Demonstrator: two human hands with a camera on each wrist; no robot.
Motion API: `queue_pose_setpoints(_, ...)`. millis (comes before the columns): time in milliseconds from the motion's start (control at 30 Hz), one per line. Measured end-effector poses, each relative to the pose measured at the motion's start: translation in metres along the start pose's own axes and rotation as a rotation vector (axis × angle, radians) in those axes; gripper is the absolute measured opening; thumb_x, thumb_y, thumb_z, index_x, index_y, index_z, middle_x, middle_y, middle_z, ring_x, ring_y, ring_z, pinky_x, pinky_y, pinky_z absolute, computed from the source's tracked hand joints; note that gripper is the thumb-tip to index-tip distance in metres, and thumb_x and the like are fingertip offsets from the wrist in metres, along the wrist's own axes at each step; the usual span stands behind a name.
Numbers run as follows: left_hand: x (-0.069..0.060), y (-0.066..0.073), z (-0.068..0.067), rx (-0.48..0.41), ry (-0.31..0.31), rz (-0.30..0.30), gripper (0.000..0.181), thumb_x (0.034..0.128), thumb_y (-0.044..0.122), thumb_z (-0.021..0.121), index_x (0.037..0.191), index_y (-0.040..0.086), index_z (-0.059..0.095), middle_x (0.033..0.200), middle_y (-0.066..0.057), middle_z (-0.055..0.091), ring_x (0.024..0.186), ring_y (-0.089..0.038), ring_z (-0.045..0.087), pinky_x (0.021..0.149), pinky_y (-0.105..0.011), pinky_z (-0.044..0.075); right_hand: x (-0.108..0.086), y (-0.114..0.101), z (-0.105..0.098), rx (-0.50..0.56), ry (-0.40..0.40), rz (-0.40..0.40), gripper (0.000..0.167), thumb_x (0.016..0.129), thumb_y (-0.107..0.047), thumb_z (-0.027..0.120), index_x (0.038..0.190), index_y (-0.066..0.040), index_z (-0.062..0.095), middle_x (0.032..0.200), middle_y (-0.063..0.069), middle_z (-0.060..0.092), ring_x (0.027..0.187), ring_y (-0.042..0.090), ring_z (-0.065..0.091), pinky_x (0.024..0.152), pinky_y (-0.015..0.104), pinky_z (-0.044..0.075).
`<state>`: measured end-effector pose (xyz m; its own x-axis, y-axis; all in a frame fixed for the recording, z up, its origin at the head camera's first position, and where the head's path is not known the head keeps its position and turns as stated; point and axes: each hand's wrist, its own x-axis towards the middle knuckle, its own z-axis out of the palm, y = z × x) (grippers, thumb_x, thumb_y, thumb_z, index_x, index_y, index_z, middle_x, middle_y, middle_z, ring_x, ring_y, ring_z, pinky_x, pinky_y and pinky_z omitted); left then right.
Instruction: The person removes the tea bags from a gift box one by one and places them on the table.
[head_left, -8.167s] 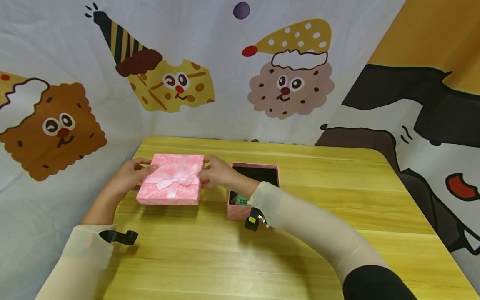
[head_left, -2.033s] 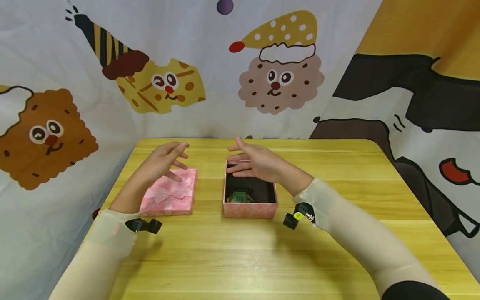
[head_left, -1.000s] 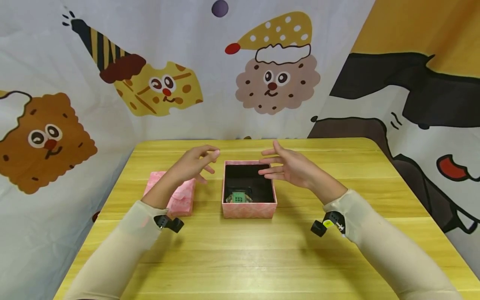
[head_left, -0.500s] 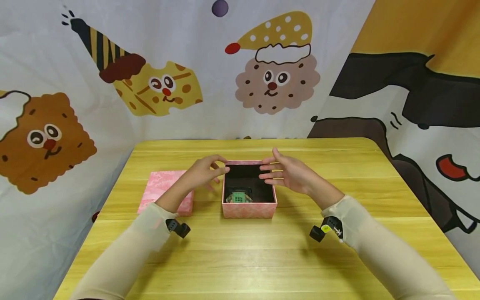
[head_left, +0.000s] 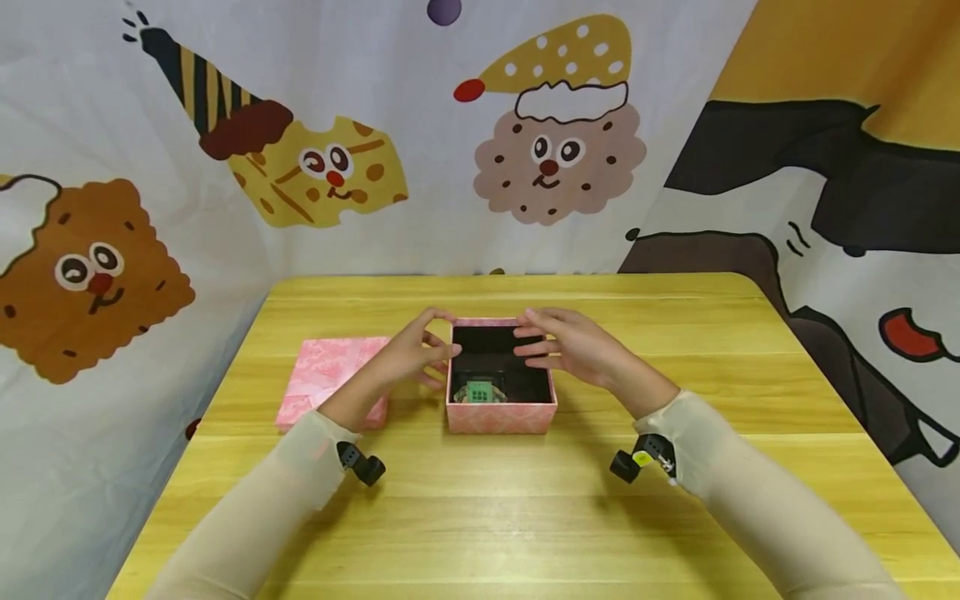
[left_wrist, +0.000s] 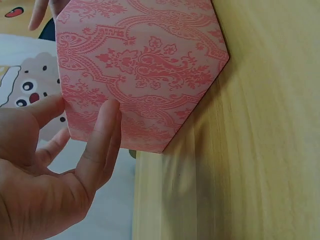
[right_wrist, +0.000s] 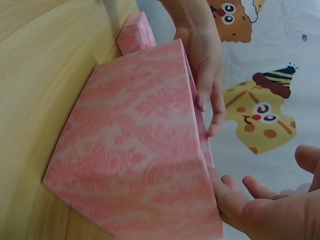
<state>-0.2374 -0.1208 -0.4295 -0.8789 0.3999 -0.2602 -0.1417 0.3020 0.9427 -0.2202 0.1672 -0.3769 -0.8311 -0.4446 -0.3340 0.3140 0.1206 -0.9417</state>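
An uncovered pink patterned box (head_left: 501,419), black inside, stands on the table. In its near left part lies a small green piece (head_left: 480,392) with a dark rounded item around it, too small to make out. My left hand (head_left: 408,354) is at the box's left wall, thumb at the rim; in the left wrist view the fingers of the left hand (left_wrist: 55,170) rest by the pink side (left_wrist: 145,65). My right hand (head_left: 581,346) is at the far right corner, fingers spread over the rim; in the right wrist view a finger of the right hand (right_wrist: 272,210) touches the rim.
A pink lid (head_left: 330,367) with a ribbon lies left of the box, partly behind the left forearm. The wooden table (head_left: 487,517) reaches toward the camera. A white curtain (head_left: 442,242) with cartoon figures hangs behind it.
The lid was held in both hands, then set down on the left. My hands have since moved to the box, the left one rightward to its wall, the right one in to its far right corner.
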Motion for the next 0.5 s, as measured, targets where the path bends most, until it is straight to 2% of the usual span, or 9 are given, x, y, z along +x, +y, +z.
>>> queue_pose_setpoints(233, 0.001, -0.003, 0.000, -0.041, -0.017, 0.002, 0.053, 0.1024, 0.019, 0.067, 0.148, 0.020, 0.039, 0.121, -0.026, 0.052, 0.095, -0.042, 0.069, 0.070, -0.049, 0.064, 0.017, 0.001, 0.023, -0.045, -0.026, 0.058, 0.057, 0.112, -0.031, 0.046, 0.154, 0.005, 0.033, 0.158, 0.028, 0.038, 0.142, 0.047, 0.043, 0.119, 0.058, 0.034)
queue_pose_setpoints(500, 0.001, -0.002, 0.000, -0.033, -0.012, -0.010, 0.051, 0.1031, 0.019, 0.066, 0.147, 0.022, 0.040, 0.119, -0.024, 0.052, 0.090, -0.034, 0.068, 0.071, -0.049, 0.064, 0.036, 0.010, 0.039, -0.210, -0.041, 0.079, 0.053, 0.109, -0.027, 0.053, 0.150, 0.005, 0.042, 0.155, 0.025, 0.043, 0.142, 0.047, 0.043, 0.118, 0.062, 0.034)
